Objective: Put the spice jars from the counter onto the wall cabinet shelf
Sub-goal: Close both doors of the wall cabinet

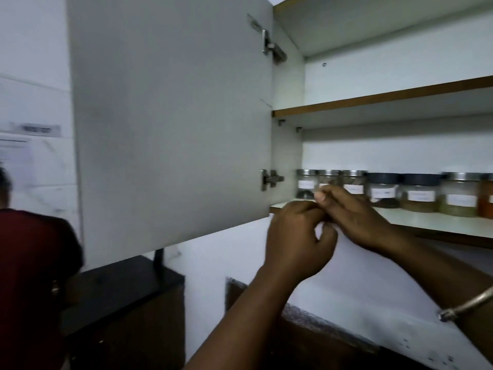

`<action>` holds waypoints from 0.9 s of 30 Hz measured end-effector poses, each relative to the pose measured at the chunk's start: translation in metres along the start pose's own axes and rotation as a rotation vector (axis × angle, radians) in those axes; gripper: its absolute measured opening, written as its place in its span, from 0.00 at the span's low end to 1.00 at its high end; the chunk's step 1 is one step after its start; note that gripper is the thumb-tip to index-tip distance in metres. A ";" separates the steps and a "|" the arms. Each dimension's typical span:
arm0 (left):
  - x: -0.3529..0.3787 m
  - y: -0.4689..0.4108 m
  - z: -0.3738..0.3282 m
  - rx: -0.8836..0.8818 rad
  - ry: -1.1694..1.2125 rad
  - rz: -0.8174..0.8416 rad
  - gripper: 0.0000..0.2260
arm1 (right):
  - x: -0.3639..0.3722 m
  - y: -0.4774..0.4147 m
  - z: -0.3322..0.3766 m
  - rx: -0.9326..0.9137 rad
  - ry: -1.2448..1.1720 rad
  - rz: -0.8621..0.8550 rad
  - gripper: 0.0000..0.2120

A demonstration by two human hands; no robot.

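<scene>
Hands: I see the left hand [298, 241] and right hand [357, 217] curled, fingertips meeting, no jar in either, just before the lower shelf's [426, 224] front edge.
Spice jars [420, 194]: a row standing on that shelf behind the hands, the leftmost partly hidden.
Cabinet door [170, 124]: open, left of the shelf.
Person in red shirt [32, 276]: well left of the shelf.

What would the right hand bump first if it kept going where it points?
The right hand would probably meet the second steel-lidded jar from the left on the shelf, though depth is unclear.
</scene>
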State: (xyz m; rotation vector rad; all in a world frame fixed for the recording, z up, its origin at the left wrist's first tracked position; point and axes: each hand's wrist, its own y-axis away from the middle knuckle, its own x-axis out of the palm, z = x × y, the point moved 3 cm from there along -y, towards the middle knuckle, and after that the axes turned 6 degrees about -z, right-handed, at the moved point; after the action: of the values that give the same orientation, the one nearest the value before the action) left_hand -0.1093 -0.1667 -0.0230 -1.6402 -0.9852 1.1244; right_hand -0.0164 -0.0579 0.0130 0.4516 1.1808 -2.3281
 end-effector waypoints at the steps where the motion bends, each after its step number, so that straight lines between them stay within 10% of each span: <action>1: -0.029 0.004 0.002 0.000 -0.063 -0.051 0.10 | 0.019 0.001 0.018 -0.061 -0.053 -0.007 0.34; 12: -0.298 0.029 0.039 0.042 -0.796 -0.738 0.13 | 0.184 0.006 0.190 -0.547 -0.275 0.047 0.40; 18: -0.313 0.028 0.110 -0.790 0.305 -0.488 0.19 | 0.230 -0.002 0.222 -0.564 -0.201 -0.116 0.38; 27: -0.286 0.029 0.128 -0.611 0.475 -0.255 0.17 | 0.250 -0.011 0.220 -0.529 -0.156 -0.254 0.34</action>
State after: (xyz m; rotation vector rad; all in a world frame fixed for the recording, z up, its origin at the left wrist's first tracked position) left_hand -0.3059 -0.4117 -0.0042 -2.0505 -1.2355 0.2332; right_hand -0.2445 -0.2998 0.0229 -0.0710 1.7771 -2.0771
